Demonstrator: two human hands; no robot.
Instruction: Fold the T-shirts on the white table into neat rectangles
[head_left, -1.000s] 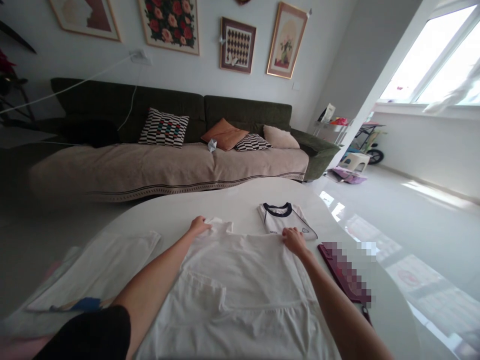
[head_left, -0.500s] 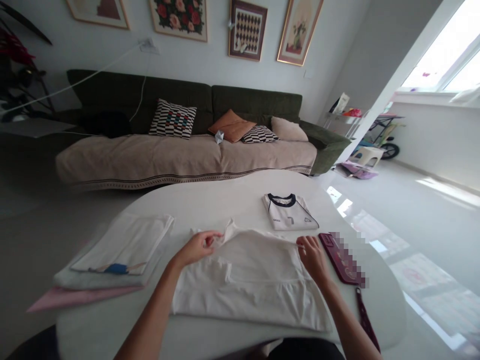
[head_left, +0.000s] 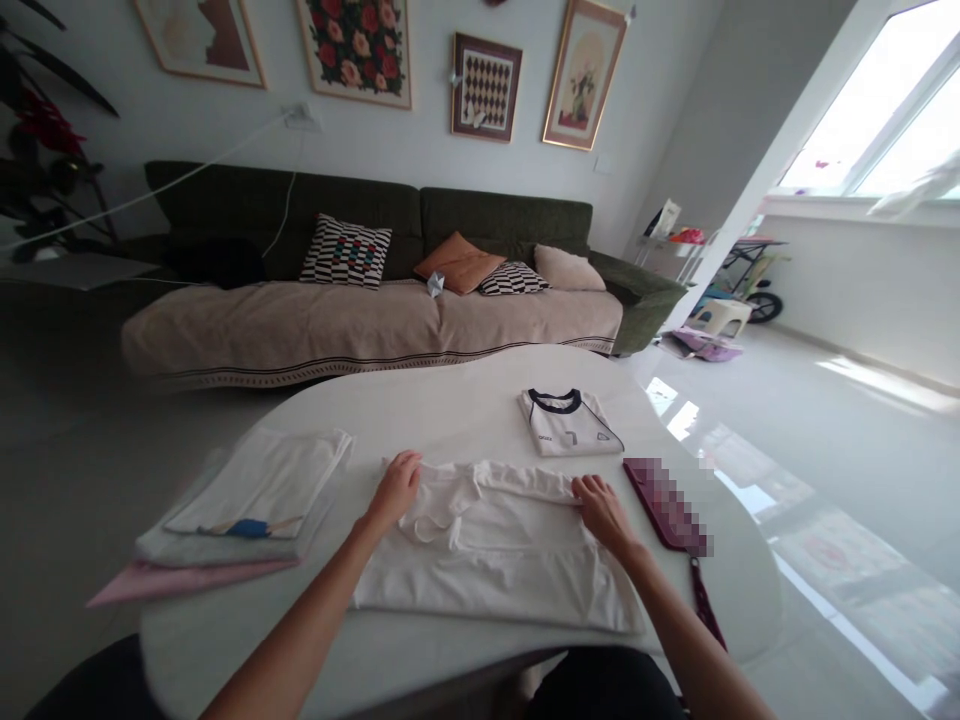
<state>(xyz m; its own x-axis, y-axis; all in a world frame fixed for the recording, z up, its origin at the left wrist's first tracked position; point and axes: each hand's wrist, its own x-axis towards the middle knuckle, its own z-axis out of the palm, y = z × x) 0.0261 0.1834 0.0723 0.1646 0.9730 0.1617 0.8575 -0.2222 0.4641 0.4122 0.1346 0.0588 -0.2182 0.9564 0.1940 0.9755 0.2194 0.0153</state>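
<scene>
A partly folded white shirt [head_left: 495, 575] lies in front of me on the table, its upper part turned over and wrinkled. At the upper left corner of the shirt, my left hand [head_left: 397, 488] is closed on the fabric, fingers pointing away from me. My right hand [head_left: 606, 515] grips the upper right end of the fold, with its fingertips closed over the cloth. Between the hands, the far edge of the cloth runs low across the table. The undersides of both hands are hidden.
A folded white jersey [head_left: 566, 425] with a dark collar lies beyond the shirt. Stacked folded clothes [head_left: 255, 490] rest on the left of the white table [head_left: 360, 400]. A maroon pouch [head_left: 660, 505] with a strap lies to the right. Behind stands a green sofa [head_left: 510, 215].
The raised far edge of the shirt has come down flatter onto the cloth. My left hand has moved to the upper left corner, and the view has tilted up slightly.
</scene>
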